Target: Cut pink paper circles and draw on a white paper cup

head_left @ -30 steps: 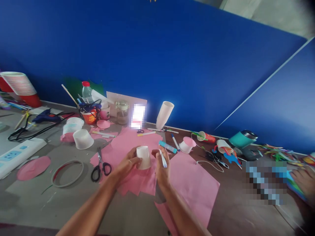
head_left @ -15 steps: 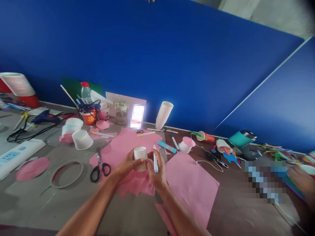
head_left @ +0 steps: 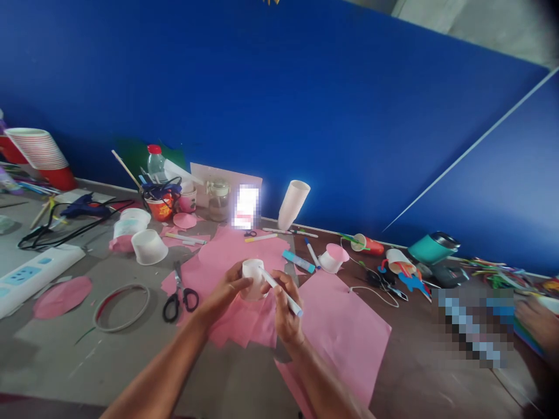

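I could not see the near side of the white cup, because my left hand covered it. The pen tip was too small to tell if it touched the cup. Two pixelated patches hid things, one at the tabletop's back edge and one near the right edge. Another person's hand was cut off there.

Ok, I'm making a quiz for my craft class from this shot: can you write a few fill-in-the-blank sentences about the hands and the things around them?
The left hand holds a small white paper ____.
The right hand holds a white marker pen whose tip touches the ____.
The black-handled scissors lie to the ____ of the left hand.
The large paper sheets under the hands are ____.

Missing words: cup; cup; left; pink
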`<state>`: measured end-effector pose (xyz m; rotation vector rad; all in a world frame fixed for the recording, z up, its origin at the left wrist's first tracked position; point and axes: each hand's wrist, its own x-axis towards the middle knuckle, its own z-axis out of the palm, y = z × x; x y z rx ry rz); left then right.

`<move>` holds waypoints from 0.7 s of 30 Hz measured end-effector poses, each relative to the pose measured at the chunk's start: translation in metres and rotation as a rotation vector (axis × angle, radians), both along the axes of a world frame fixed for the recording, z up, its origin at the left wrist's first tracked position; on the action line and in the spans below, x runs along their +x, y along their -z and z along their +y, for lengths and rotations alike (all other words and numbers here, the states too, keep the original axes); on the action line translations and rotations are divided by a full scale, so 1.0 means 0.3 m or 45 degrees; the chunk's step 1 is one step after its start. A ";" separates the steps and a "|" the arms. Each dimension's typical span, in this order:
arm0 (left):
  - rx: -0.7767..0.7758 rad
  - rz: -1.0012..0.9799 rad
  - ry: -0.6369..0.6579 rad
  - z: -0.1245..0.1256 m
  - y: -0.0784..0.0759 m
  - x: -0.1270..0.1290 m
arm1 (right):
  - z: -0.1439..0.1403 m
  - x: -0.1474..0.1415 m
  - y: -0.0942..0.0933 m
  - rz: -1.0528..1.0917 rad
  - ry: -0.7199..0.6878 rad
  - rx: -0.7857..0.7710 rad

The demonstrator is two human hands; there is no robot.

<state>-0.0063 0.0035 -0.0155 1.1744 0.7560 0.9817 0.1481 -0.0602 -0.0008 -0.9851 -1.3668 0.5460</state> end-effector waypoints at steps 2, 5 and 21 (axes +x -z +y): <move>0.015 0.010 0.012 -0.004 -0.007 0.000 | 0.004 -0.001 0.005 0.004 -0.032 -0.005; 0.013 0.012 0.028 -0.010 -0.019 0.005 | 0.008 0.000 0.013 -0.001 -0.056 -0.001; 0.000 0.165 -0.007 -0.006 -0.010 0.008 | 0.008 -0.002 0.009 -0.058 0.006 0.003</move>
